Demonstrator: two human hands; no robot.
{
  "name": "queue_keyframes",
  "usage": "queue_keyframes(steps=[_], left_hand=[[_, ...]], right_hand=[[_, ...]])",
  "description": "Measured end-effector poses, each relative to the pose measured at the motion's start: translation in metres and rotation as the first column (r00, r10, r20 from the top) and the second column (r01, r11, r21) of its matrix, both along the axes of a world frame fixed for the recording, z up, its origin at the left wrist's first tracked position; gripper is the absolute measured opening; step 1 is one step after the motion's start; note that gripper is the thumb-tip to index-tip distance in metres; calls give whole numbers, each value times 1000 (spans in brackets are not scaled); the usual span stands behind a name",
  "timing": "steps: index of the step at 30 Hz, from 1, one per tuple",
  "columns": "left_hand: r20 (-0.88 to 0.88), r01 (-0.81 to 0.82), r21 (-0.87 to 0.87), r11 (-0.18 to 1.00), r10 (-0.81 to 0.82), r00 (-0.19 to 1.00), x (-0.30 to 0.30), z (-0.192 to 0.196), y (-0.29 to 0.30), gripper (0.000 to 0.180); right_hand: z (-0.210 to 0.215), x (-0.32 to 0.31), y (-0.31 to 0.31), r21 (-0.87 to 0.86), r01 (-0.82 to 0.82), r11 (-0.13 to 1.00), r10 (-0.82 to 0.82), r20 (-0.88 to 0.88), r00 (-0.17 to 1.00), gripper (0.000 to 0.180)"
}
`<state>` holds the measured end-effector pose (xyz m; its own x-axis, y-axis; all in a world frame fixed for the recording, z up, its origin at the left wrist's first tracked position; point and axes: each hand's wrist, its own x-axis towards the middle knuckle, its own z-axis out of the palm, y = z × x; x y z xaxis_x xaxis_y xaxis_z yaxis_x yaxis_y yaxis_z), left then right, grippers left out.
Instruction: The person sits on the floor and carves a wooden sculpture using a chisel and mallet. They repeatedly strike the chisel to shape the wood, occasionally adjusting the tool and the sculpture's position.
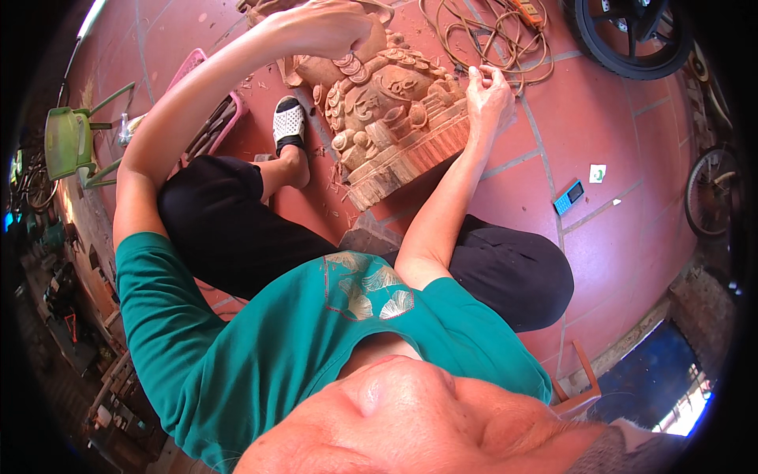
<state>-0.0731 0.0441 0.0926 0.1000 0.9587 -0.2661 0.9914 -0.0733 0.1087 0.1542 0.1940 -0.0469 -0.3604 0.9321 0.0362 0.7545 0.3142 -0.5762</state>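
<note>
A carved wooden relief (399,99), red-brown with coin-like discs and rounded figures, lies on the floor before me, its thick flat base edge turned to the right and toward me. Over its far left part reaches my left hand (335,30), closed in a fist. Whatever is inside that fist is hidden. My right hand (488,95) is at the right edge of the carving, beside the base. Its fingers are loosely bent and slightly apart, with nothing visible in them.
Red floor tiles (521,186) carry wood chips. An orange power tool (527,12) and coiled cord (505,47) lie beyond my right hand, near a black wheel (632,39). A blue phone (568,197) rests at right. Leftward are a pink basket (229,126) and green chair (67,142).
</note>
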Motion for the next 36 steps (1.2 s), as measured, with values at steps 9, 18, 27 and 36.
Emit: queue_keyframes(steps=[9, 18, 27, 36], left_hand=[[-100, -28, 25, 999, 31, 995, 1, -31, -11, 8], [3, -70, 161, 984, 71, 998, -3, -44, -48, 22], [21, -174, 192, 966, 174, 985, 9, -60, -72, 20], [-44, -72, 293, 953, 89, 995, 9, -79, -86, 39]], right_hand=[[3, -1, -2, -8, -1, 1000, 1, -1, 1000, 26], [-1, -1, -1, -7, 11, 1000, -12, -27, 1000, 26], [3, -3, -2, -27, 23, 999, -23, -3, 1000, 26], [-6, -2, 0, 31, 22, 999, -21, -16, 1000, 24]])
